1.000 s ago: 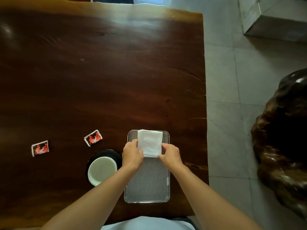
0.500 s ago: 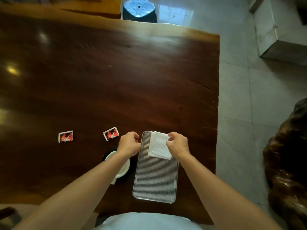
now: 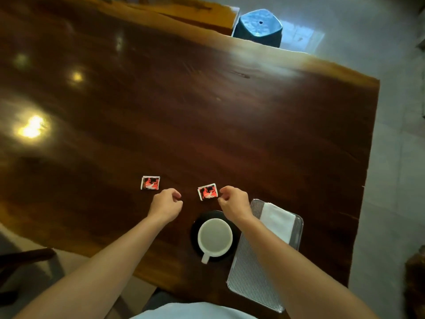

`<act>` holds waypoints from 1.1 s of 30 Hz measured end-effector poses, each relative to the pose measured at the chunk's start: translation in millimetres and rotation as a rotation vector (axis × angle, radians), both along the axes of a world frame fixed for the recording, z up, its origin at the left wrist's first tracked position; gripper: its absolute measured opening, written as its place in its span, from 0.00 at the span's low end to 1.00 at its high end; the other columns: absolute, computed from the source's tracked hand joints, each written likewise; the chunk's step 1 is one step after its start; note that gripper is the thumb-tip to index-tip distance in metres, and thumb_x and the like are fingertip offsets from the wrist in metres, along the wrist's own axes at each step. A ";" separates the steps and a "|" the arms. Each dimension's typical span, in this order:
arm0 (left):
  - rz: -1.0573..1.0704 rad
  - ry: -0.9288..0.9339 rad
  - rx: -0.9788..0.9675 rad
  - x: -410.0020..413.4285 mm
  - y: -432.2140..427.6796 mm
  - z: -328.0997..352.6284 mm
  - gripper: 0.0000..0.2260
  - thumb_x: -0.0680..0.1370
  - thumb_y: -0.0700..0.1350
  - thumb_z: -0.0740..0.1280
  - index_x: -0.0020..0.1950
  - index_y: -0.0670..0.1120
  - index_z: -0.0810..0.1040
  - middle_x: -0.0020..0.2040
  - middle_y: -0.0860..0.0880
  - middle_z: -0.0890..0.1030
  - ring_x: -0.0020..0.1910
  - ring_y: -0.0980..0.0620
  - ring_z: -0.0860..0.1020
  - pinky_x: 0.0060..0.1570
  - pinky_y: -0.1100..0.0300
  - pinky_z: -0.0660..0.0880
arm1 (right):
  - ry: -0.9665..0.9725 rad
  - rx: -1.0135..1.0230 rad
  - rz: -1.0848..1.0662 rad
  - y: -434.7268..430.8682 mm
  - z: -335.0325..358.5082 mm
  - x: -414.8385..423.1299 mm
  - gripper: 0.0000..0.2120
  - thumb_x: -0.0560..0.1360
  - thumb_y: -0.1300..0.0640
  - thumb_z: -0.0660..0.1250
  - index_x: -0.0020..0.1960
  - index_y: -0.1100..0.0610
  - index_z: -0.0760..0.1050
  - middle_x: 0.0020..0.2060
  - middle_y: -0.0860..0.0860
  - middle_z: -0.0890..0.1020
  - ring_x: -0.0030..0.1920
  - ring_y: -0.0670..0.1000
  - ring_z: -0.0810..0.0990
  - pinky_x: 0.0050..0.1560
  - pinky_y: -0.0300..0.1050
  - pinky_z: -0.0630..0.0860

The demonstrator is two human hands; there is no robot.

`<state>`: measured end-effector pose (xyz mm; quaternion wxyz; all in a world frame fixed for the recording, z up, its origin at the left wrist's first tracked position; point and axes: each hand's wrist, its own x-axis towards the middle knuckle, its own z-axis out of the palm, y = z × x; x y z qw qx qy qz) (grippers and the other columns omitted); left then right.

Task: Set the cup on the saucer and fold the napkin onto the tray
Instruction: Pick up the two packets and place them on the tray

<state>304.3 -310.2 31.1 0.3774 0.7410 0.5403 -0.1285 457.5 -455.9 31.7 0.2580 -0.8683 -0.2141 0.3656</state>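
The white cup (image 3: 215, 235) is seen seated on the black saucer (image 3: 195, 229), handle turned toward the near edge of the dark wooden table (image 3: 207, 125). Just right of the saucer, the ribbed metal tray (image 3: 250, 275) is laid on the table, and the white napkin (image 3: 277, 221) is found folded on the tray's far end, partly covered by the right forearm.

Both hands are held out over the table, beyond the cup. The left hand (image 3: 166, 205) is loosely curled, fingers drawn in toward the thumb, and nothing is gripped in it. The right hand (image 3: 234, 201) is curled in the same way, its fingertips brought close to the right edge of the nearer red packet (image 3: 207, 191); whether the packet is actually touched cannot be told. A second red packet (image 3: 150, 183) is lying flat farther left, just beyond the left hand's knuckles.

At the far side of the table a blue-grey stool (image 3: 258, 27) is visible on the pale tiled floor (image 3: 391, 157).
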 end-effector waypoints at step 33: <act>-0.149 -0.012 -0.234 -32.4 94.2 -56.6 0.06 0.76 0.44 0.74 0.51 0.51 0.81 0.47 0.50 0.84 0.44 0.51 0.83 0.46 0.53 0.83 | 0.302 -0.144 -0.015 89.2 -42.5 -46.6 0.20 0.78 0.67 0.64 0.66 0.51 0.76 0.52 0.54 0.81 0.49 0.55 0.83 0.45 0.46 0.82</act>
